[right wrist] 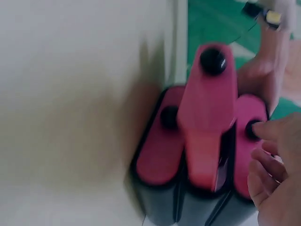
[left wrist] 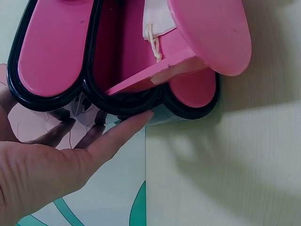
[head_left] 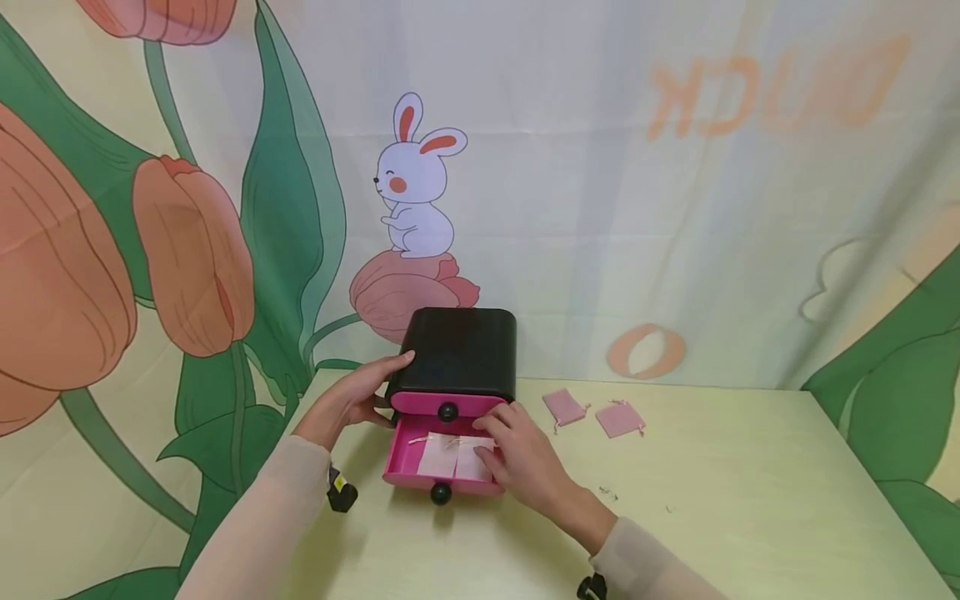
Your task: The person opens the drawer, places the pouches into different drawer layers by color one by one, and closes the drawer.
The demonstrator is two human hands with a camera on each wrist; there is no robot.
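A black box of pink drawers [head_left: 459, 350] stands on the table with its middle drawer [head_left: 405, 454] pulled out. Inside that drawer lie two pale drawstring pouches [head_left: 438, 457]. My left hand [head_left: 352, 402] is against the box's left side, one fingertip over the top edge; in the left wrist view its fingers lie spread along the side. Over the drawer's right end, my right hand [head_left: 517, 454] has bent fingers beside the right pouch, and nothing shows between them. The right wrist view has its fingertip overlapping the top drawer's black knob [right wrist: 251, 130].
Two pink drawstring pouches [head_left: 564, 407] lie to the right of the box. Tiny trinkets [head_left: 607, 493] are on the table [head_left: 750, 483] further forward. Behind stands a printed curtain [head_left: 570, 208] with a rabbit and tulips.
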